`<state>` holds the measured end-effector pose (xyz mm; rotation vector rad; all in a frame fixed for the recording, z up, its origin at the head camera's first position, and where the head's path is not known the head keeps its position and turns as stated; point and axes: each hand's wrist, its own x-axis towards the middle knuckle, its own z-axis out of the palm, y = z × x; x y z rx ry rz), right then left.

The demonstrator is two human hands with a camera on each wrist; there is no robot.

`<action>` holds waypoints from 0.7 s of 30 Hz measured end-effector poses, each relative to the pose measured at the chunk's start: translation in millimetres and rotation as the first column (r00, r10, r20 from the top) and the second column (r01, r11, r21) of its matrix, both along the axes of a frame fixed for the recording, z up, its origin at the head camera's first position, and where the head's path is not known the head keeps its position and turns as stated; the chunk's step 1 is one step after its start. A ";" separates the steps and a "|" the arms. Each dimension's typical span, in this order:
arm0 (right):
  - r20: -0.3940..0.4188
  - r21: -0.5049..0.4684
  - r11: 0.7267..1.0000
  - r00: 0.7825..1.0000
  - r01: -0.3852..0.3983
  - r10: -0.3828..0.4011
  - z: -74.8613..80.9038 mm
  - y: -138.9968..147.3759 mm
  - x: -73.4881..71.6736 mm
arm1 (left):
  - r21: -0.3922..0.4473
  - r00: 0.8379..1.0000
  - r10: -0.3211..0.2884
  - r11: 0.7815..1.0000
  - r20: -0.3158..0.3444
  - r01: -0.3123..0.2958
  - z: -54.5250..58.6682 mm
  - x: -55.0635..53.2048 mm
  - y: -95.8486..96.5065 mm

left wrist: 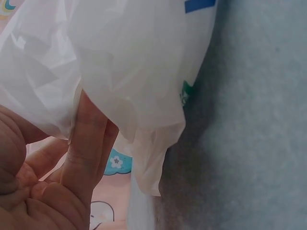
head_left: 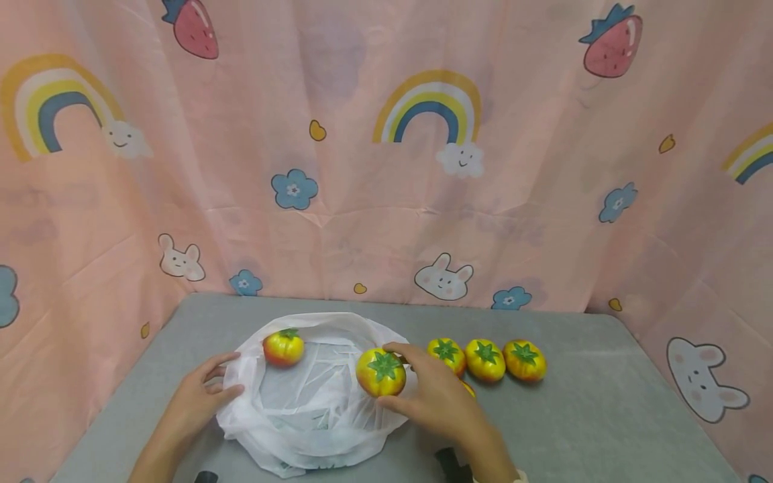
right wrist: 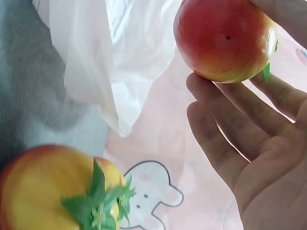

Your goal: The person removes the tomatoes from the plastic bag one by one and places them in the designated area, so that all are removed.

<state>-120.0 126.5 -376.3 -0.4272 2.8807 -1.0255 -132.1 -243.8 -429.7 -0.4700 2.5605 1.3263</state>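
Note:
A white plastic bag stands with its mouth spread wide on the table. My left hand holds the bag's left rim, and the left wrist view shows the thin plastic against the fingers. Inside the bag, at the left, sits a yellow-red artificial tomato with a green star-shaped top. My right hand grips another tomato between thumb and fingers, over the bag's right side. From the right wrist view, this tomato shows its red underside.
To the right of the bag, three tomatoes line up on the grey table; one more is partly hidden behind my right hand. Pink printed curtain hangs behind and at both sides. Dark objects show at the front edge.

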 end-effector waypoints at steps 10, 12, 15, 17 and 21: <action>-0.058 0.032 0.997 0.996 0.070 -0.068 1.8 18.1 4.5 | -0.006 1.000 0.000 1.000 -0.011 0.000 0.2 1.3 0.2; -0.051 0.035 0.995 0.995 0.089 -0.087 2.6 21.6 5.2 | -0.007 1.000 -0.001 1.000 -0.010 0.000 0.6 1.4 0.3; -0.036 0.037 0.993 0.993 0.113 -0.111 2.9 27.0 5.5 | -0.006 1.000 -0.001 1.000 -0.011 0.001 1.2 1.6 0.3; -0.030 0.043 0.991 0.992 0.127 -0.126 2.6 31.2 6.1 | -0.004 1.000 -0.002 1.000 -0.010 0.002 1.6 1.7 0.2; -0.017 0.048 0.988 0.989 0.146 -0.145 0.6 40.7 6.7 | 0.003 1.000 -0.002 1.000 -0.010 0.002 1.9 2.1 -0.1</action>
